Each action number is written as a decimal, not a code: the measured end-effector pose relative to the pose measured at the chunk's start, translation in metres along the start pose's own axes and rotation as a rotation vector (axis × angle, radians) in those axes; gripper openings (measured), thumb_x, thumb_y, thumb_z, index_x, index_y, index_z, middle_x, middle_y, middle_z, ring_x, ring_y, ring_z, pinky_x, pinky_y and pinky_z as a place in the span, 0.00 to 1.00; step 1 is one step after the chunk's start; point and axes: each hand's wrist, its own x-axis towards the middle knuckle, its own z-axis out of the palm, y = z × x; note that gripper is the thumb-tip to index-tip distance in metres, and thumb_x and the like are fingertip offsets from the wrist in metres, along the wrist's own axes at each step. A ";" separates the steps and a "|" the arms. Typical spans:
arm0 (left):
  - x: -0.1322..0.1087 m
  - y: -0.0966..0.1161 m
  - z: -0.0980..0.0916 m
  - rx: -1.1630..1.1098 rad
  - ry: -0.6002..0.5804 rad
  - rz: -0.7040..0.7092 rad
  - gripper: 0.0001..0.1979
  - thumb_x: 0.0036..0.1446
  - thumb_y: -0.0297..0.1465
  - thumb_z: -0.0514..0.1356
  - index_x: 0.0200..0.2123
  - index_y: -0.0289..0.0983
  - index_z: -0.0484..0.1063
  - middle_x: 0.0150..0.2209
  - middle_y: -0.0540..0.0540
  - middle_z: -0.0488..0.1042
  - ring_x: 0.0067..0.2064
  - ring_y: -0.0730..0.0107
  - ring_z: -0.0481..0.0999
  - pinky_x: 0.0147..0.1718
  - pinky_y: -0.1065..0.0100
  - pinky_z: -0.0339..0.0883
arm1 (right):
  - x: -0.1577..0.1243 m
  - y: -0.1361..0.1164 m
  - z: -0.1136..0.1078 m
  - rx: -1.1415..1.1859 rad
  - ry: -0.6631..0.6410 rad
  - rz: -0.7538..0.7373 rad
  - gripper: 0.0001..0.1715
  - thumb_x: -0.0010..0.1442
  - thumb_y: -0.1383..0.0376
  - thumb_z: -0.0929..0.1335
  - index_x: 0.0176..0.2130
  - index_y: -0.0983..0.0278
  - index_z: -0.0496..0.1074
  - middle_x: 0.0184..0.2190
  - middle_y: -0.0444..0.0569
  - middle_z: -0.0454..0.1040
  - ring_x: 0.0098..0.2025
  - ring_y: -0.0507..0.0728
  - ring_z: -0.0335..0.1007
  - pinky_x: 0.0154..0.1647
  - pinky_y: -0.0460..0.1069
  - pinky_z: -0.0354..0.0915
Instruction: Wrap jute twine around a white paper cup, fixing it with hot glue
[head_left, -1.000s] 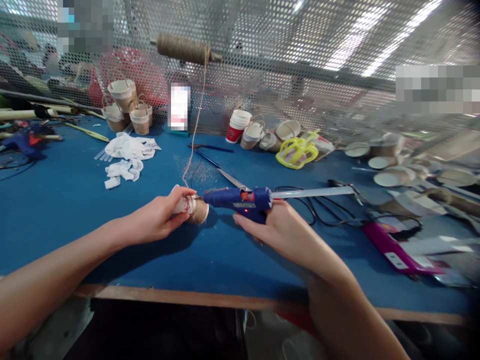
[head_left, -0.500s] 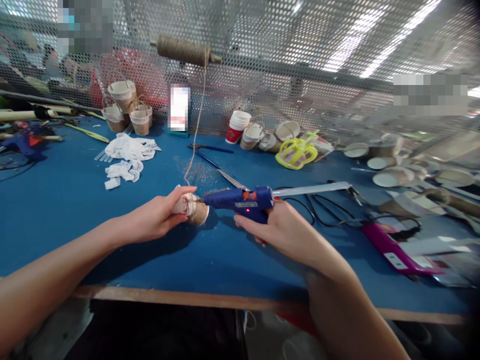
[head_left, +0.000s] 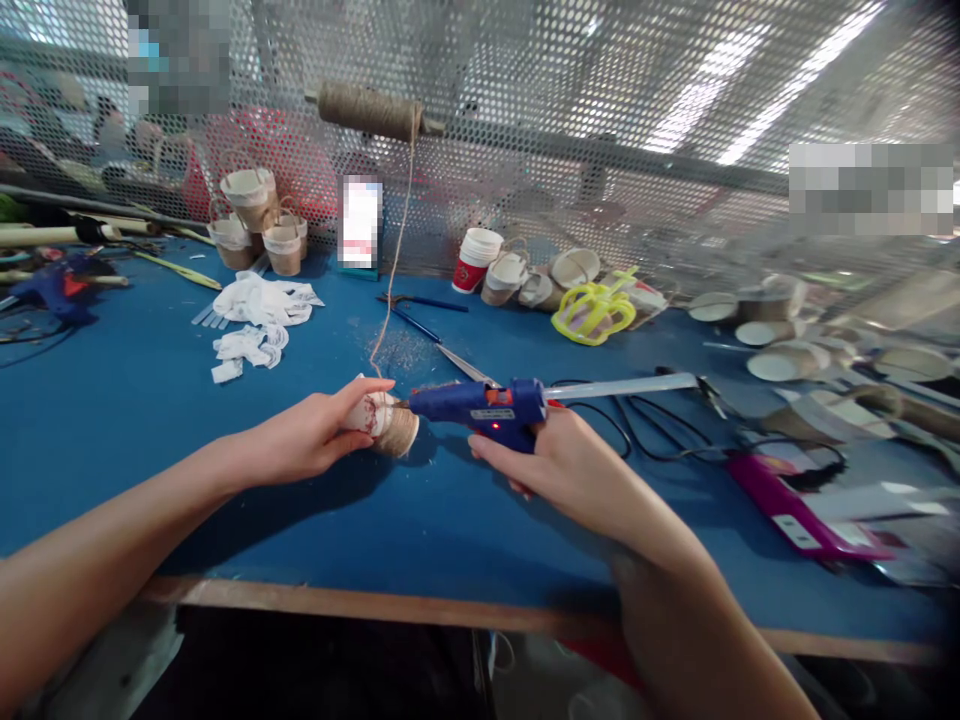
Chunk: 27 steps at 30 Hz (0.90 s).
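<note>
Tilted on its side, a paper cup [head_left: 397,432] is partly wrapped in brown twine, with white printed paper showing at the end near my fingers. My left hand [head_left: 319,432] is closed around that end. From the cup, a strand of twine [head_left: 394,290] runs up to a twine spool [head_left: 367,110] on a rod. A blue glue gun [head_left: 480,403] is gripped in my right hand [head_left: 551,450], its small light glowing red. Its nozzle points left and meets the cup near the twine's edge. A clear glue stick [head_left: 622,386] sticks out of the back.
Behind the gun lie scissors [head_left: 465,362] and blue-handled pliers [head_left: 427,302]. Twine-wrapped cups [head_left: 285,250], white scraps [head_left: 262,300] and a phone [head_left: 360,225] stand back left. At right are a yellow crown-shaped item [head_left: 592,315], black cables [head_left: 660,430] and a magenta box [head_left: 795,500].
The whole view has shifted slightly downward in the frame. Both hands, the cup and the glue gun keep nearly the same positions relative to each other.
</note>
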 end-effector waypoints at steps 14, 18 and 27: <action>0.002 0.000 -0.001 -0.045 -0.018 -0.011 0.25 0.56 0.29 0.50 0.57 0.37 0.48 0.42 0.43 0.72 0.35 0.68 0.71 0.36 0.68 0.62 | -0.003 0.003 0.002 -0.127 0.029 -0.120 0.19 0.52 0.58 0.64 0.15 0.62 0.60 0.08 0.39 0.60 0.13 0.48 0.56 0.15 0.44 0.55; 0.003 0.000 -0.001 -0.048 -0.011 0.003 0.25 0.56 0.29 0.50 0.57 0.36 0.48 0.43 0.42 0.71 0.35 0.68 0.71 0.36 0.68 0.62 | -0.004 0.004 0.003 -0.138 0.056 -0.169 0.17 0.51 0.58 0.64 0.16 0.61 0.60 0.08 0.39 0.59 0.13 0.48 0.54 0.14 0.45 0.53; 0.002 -0.002 0.000 -0.049 -0.014 0.007 0.25 0.57 0.29 0.50 0.58 0.37 0.47 0.43 0.42 0.71 0.35 0.69 0.71 0.35 0.68 0.62 | -0.004 0.006 0.003 -0.184 0.079 -0.194 0.15 0.52 0.58 0.63 0.19 0.62 0.60 0.14 0.41 0.62 0.17 0.49 0.57 0.18 0.45 0.56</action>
